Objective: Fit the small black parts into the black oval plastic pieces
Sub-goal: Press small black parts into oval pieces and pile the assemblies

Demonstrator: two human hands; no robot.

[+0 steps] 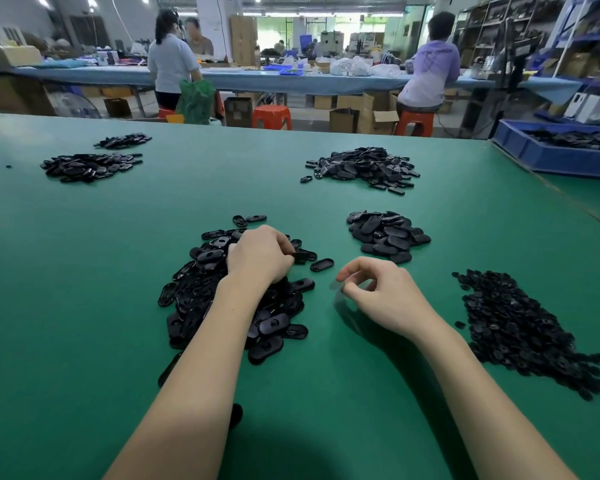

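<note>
Left hand: your left hand (260,256) lay over the near-centre heap of oval pieces (229,299), its fingers curled round one black oval piece (300,257) at the heap's right edge.
Right hand: your right hand (381,294) hovered just right of that heap, thumb and forefinger nearly pinched; whether that grip held a small part, I could not tell.
Small parts: a broad heap of small black parts (523,330) lay at near right on the green tabletop (84,306), well apart from your right hand.
Likely finished: a tidy pile of ovals (388,235) sat just beyond your right hand, plausibly fitted ones, though the fit was too small to see.
Other stock: further heaps lay far right (362,168) and far left (90,166); a blue bin (548,155) stood at the far right edge.
Progress: judged early, since both near heaps were large.
</note>
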